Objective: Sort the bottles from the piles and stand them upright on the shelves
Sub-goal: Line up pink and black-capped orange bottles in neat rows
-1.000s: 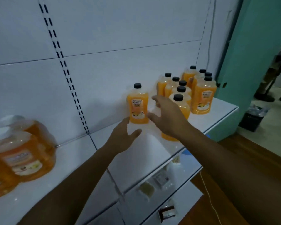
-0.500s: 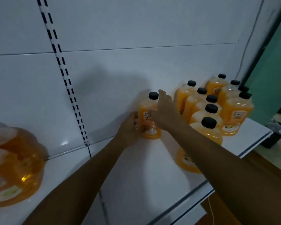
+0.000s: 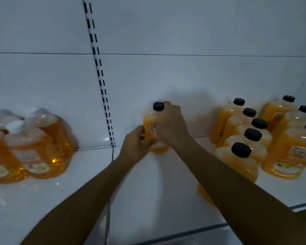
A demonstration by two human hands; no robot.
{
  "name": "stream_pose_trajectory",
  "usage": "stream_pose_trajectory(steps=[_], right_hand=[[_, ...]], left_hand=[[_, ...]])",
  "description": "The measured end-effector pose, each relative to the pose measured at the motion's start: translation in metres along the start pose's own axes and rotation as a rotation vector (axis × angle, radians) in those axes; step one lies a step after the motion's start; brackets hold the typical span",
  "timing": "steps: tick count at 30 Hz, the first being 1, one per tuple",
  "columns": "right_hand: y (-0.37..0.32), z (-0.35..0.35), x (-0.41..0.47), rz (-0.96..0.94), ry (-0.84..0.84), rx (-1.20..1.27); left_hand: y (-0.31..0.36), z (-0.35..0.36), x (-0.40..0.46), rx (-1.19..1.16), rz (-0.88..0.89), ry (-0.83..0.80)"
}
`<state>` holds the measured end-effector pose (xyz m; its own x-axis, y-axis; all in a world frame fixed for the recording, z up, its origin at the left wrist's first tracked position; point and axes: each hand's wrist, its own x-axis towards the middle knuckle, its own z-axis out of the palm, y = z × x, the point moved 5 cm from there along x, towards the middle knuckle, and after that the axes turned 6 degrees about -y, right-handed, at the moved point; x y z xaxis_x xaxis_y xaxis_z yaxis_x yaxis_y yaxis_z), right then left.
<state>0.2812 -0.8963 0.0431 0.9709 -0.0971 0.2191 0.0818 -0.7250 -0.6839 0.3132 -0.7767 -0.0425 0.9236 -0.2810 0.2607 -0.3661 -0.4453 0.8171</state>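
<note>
The orange plastic bottle with a black screw cap point(image 3: 155, 128) stands upright on the white metal shelf point(image 3: 148, 188), far back and close against the white rear panel point(image 3: 166, 75), just right of the slotted black-and-white upright strip point(image 3: 102, 85). From the near edge both bare forearms reach up across the shelf to it. The left hand point(image 3: 134, 145) grips the bottle's lower left side, fingers curled around its base and label. The right hand point(image 3: 170, 124) is wrapped over its right shoulder and front, fingertips touching the neck just beside the cap. To the right, well apart from the held bottle, a cluster of matching orange black-capped bottles point(image 3: 254, 138) stands upright in rows running from near to far, the nearest partly hidden behind the right forearm. On the left section of the shelf, a group of larger clear amber jugs with white caps point(image 3: 32, 145) stands close together, blurred, reaching back to the rear panel.
</note>
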Motion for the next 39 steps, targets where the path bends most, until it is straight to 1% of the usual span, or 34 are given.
stream_pose_trajectory(steps=[4,7,10,13,20,24,27,29,31,33,35,37,39], right_hand=[[-0.017,0.023,-0.003,-0.1,-0.045,-0.002],[-0.023,0.037,-0.005,-0.205,-0.043,0.019],[-0.02,0.039,-0.001,-0.261,0.003,-0.018],[-0.016,0.041,0.002,-0.275,0.013,-0.034],[-0.015,0.044,0.007,-0.234,0.039,-0.022],[-0.014,0.046,0.007,-0.202,0.044,-0.056],[-0.012,0.045,0.005,-0.151,0.069,-0.089],[-0.011,0.043,0.001,-0.114,0.091,-0.136],[-0.014,0.04,-0.007,-0.122,0.107,-0.174],[-0.02,0.038,-0.022,-0.165,0.105,-0.176],[-0.026,0.033,-0.041,-0.204,0.103,-0.17],[-0.028,0.023,-0.064,-0.263,0.115,-0.194],[-0.024,0.009,-0.09,-0.304,0.123,-0.24]], left_hand=[[-0.017,-0.025,-0.021,0.015,-0.108,0.177],[-0.029,-0.035,-0.028,0.013,-0.184,0.228],[-0.034,-0.038,-0.026,0.016,-0.198,0.224],[-0.039,-0.039,-0.022,0.01,-0.219,0.193],[-0.044,-0.036,-0.028,0.02,-0.208,0.181],[-0.047,-0.035,-0.031,0.118,-0.235,0.148],[-0.044,-0.035,-0.032,0.12,-0.241,0.14],[-0.038,-0.032,-0.036,0.128,-0.219,0.092],[-0.032,-0.027,-0.045,0.168,-0.188,0.052],[-0.026,-0.027,-0.062,0.174,-0.183,0.11],[-0.016,-0.027,-0.079,0.195,-0.131,0.158],[-0.005,-0.021,-0.093,0.224,-0.039,0.149],[0.007,-0.014,-0.106,0.251,-0.009,0.152]])
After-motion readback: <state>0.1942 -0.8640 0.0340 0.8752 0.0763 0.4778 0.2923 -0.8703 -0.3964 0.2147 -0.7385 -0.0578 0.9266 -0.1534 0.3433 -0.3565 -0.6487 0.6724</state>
